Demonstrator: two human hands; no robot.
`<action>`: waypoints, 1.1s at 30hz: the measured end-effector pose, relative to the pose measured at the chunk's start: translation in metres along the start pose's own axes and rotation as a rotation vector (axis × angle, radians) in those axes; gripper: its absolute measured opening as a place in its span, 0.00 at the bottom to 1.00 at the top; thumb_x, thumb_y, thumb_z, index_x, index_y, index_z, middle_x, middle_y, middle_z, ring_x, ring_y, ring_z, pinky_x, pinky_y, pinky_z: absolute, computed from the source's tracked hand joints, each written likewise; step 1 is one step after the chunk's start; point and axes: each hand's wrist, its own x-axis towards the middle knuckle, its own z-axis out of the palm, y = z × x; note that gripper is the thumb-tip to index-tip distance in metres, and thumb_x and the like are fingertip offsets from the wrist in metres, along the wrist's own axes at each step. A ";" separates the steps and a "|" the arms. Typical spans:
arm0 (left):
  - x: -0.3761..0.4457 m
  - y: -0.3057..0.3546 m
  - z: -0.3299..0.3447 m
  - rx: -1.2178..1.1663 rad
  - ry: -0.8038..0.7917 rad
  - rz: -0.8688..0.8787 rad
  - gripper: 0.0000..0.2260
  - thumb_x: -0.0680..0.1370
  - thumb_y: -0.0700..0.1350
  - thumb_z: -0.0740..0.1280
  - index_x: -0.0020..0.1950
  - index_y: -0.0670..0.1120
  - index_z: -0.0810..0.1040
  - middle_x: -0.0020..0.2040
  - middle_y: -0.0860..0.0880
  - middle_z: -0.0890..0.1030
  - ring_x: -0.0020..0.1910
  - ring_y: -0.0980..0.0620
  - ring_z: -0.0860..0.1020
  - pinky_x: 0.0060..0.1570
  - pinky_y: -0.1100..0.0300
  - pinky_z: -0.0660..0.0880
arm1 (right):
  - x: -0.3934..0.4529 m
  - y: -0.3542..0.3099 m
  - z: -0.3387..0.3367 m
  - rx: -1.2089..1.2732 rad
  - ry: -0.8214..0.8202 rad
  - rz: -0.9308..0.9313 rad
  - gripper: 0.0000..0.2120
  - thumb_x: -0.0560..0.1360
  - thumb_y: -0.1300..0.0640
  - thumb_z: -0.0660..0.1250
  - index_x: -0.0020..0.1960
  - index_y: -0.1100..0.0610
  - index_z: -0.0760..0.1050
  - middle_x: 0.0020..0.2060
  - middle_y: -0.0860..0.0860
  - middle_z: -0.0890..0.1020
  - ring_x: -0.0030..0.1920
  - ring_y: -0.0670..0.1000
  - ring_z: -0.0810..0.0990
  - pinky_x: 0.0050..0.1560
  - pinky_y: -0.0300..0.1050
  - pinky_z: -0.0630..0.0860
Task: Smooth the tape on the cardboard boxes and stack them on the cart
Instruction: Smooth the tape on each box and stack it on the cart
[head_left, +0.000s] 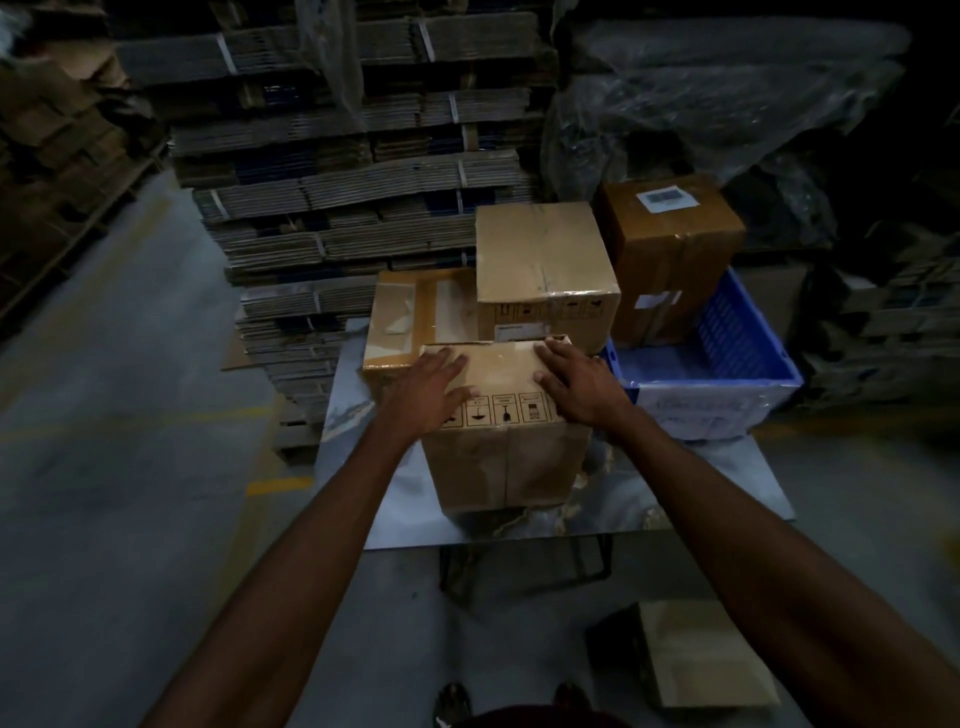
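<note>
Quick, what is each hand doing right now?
Left hand: open, fingers flat, pressing on top of the front box.
Right hand: open, fingers flat, pressing on the same box top.

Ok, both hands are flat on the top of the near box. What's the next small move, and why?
Probably sweep the left hand and right hand outward along the near box top, pressing the glossy tape between them flat. Both palms already rest open on it, and nothing is gripped for lifting yet.

Before me, a blue crate (748, 332); behind it, strapped stacks of flattened cartons (332, 208); plastic sheeting (727, 88) upper right.
</note>
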 end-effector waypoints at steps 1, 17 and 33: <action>-0.002 0.000 -0.006 0.037 -0.002 0.007 0.32 0.82 0.65 0.55 0.82 0.52 0.56 0.82 0.49 0.54 0.80 0.46 0.53 0.76 0.45 0.53 | -0.001 0.001 -0.005 0.023 -0.016 -0.009 0.31 0.83 0.39 0.57 0.80 0.53 0.62 0.80 0.53 0.61 0.78 0.57 0.62 0.76 0.63 0.62; -0.025 0.003 0.010 -0.083 -0.023 -0.025 0.32 0.79 0.61 0.66 0.80 0.56 0.61 0.82 0.48 0.53 0.80 0.43 0.51 0.76 0.42 0.53 | -0.038 -0.008 0.005 0.292 -0.012 -0.055 0.28 0.79 0.46 0.69 0.76 0.55 0.70 0.79 0.52 0.65 0.79 0.53 0.60 0.78 0.54 0.61; -0.025 0.034 0.023 -0.008 0.059 -0.056 0.23 0.80 0.59 0.65 0.75 0.60 0.69 0.81 0.46 0.60 0.79 0.42 0.59 0.74 0.42 0.58 | -0.035 -0.038 0.018 0.169 0.000 -0.061 0.22 0.81 0.51 0.68 0.74 0.52 0.73 0.78 0.54 0.67 0.79 0.57 0.61 0.76 0.55 0.62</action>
